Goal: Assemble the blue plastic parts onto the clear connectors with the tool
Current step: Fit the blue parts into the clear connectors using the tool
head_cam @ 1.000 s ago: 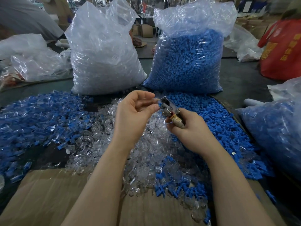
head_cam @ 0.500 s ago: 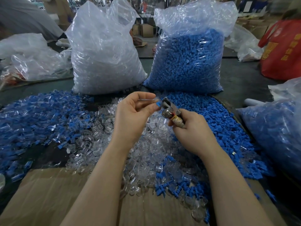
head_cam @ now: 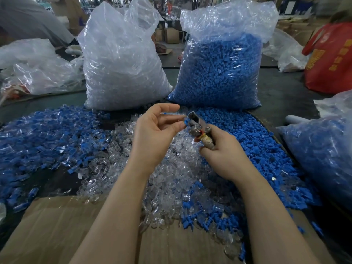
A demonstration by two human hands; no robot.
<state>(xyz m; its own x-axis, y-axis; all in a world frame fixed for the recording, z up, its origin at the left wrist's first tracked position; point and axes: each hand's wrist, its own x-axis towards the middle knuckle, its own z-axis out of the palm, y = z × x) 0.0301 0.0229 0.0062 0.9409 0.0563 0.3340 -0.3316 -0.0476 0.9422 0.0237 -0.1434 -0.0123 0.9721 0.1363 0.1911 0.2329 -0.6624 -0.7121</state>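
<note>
My right hand [head_cam: 224,155] grips a small metal tool [head_cam: 197,126] by its tape-wrapped handle, jaws pointing up and left. My left hand [head_cam: 154,134] pinches a clear connector with a blue part [head_cam: 185,121] between thumb and fingertips, right against the tool's jaws. Both hands hover above a heap of loose clear connectors [head_cam: 171,176] in the middle of the table. Loose blue parts [head_cam: 255,147] are piled to the right, and mixed blue-and-clear pieces [head_cam: 42,138] spread to the left.
A big bag of clear connectors [head_cam: 122,63] and a big bag of blue parts [head_cam: 221,69] stand behind the piles. Another bag of blue pieces [head_cam: 323,155] lies at the right. Cardboard [head_cam: 57,231] covers the near edge. A person in red [head_cam: 331,58] sits far right.
My left hand's fingertips have brought the blue-tipped piece up against the tool's jaws. The right hand and the tool have barely moved.
</note>
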